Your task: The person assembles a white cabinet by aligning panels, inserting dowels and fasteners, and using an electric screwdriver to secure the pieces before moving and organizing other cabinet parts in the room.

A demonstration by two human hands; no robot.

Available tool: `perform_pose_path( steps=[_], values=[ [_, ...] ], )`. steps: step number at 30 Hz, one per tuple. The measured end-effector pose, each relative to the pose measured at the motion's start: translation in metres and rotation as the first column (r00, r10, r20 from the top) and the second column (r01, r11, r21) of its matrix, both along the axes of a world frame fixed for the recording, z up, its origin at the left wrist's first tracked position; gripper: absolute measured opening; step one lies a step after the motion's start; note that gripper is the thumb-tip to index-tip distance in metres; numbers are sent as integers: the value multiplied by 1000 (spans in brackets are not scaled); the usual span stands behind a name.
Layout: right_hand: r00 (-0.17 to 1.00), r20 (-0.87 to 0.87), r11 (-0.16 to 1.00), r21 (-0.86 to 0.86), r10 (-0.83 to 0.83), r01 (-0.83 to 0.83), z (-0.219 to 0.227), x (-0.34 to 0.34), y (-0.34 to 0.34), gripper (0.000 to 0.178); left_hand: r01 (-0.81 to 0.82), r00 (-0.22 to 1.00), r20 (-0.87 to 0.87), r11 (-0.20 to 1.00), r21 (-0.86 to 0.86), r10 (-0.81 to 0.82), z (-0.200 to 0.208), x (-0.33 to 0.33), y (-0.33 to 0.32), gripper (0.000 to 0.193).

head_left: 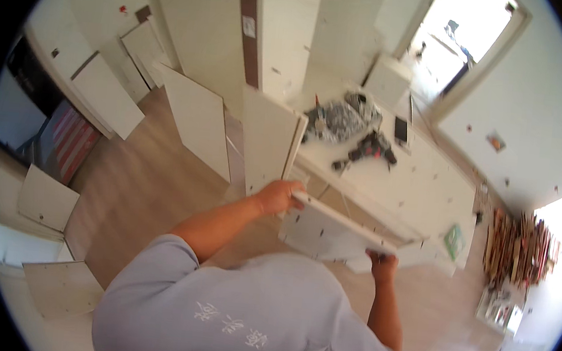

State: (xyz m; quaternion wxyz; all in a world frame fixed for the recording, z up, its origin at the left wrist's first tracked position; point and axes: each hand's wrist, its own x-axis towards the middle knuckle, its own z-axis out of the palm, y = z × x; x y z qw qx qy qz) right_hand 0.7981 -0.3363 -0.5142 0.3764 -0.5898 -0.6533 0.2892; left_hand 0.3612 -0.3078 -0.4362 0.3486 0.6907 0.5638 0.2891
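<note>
Panel point(337, 226), likely stiff and fairly heavy, suits a hold near both ends of its top edge, where left hand point(282, 196) and right hand point(383, 265) grasp it.

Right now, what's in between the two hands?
A white panel stretches between the left hand, at one end, and the right hand, at the other. You can see it in the head view.
</note>
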Motion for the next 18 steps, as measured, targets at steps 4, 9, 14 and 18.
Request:
perform_pose_path(
  steps=[4, 9, 14, 18],
  values=[
    [986, 166, 997, -71, 19, -7, 16, -27, 1, 31, 16, 994, 104, 1000, 5, -16, -7, -21, 0, 30],
    [996, 90, 987, -158, -24, 38, 32, -40, 8, 30, 13, 993, 115, 998, -62, -6, -1, -24, 10, 27],
    [986, -134, 974, -218, -100, 70, -14, -16, 26, 31, -6, 995, 98, 997, -83, 14, 0, -7, 21, 28],
    [987, -29, 968, -203, -156, 147, -13, -27, 16, 34, 13, 998, 70, 995, -100, -6, -1, -11, 20, 28]
  ],
)
